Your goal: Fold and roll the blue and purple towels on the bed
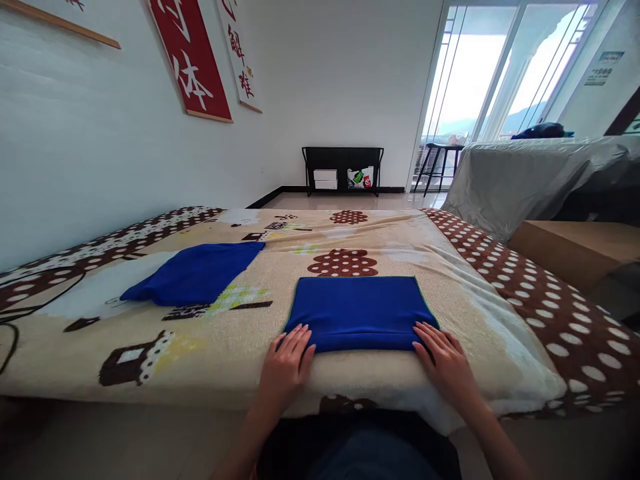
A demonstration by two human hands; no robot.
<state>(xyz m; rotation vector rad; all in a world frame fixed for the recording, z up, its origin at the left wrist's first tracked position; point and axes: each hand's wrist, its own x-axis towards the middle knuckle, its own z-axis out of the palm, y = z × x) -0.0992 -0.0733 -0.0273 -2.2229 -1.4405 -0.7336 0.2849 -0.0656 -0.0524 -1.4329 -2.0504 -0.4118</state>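
Note:
A blue cloth (361, 310) with a thin green edge lies flat on the patterned blanket (350, 387), a crease running along its near side. My left hand (289, 360) rests on its near left corner, fingers stretched out over the edge. On the near right corner lies my right hand (443, 357), its fingers flat as well. Neither hand grips anything that shows. Farther left, a second blue cloth (197, 273) is spread on the blanket, somewhat rumpled, with no hand touching it.
Black cable loops (15, 327) lie at the blanket's left edge. To the right are a cardboard box (575, 247) and a plastic-covered piece of furniture (520, 177). A black shelf (343, 159) and a stool (440, 160) stand at the back.

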